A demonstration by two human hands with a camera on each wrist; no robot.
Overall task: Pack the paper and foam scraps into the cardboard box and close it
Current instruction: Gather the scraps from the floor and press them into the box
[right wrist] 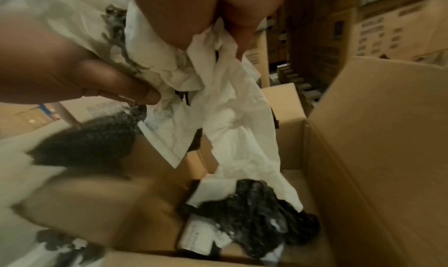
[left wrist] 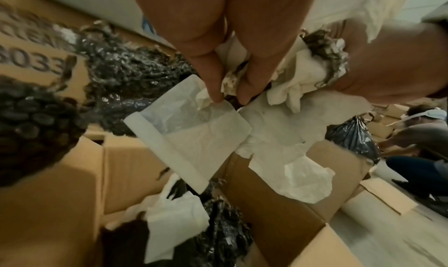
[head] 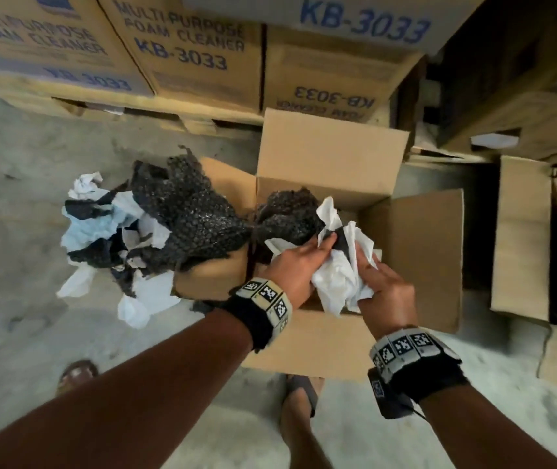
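Observation:
An open cardboard box (head: 412,252) stands on the floor with its flaps spread. Both hands hold one wad of crumpled white paper (head: 338,279) over its mouth. My left hand (head: 299,265) grips the wad from the left, my right hand (head: 377,279) from the right. The left wrist view shows fingers (left wrist: 211,64) pinching paper sheets (left wrist: 194,137). Paper (right wrist: 230,117) hangs from my right hand into the box. Black foam and paper scraps (right wrist: 254,209) lie on the box bottom. A pile of black foam (head: 185,211) and white paper (head: 90,225) lies left, draped over the left flap.
Stacked printed cartons (head: 182,52) line the far side. Further open cardboard boxes (head: 520,238) stand to the right. My feet (head: 300,401) are just in front of the box on the concrete floor (head: 16,299). Another person (left wrist: 419,137) crouches by a black bag at the right.

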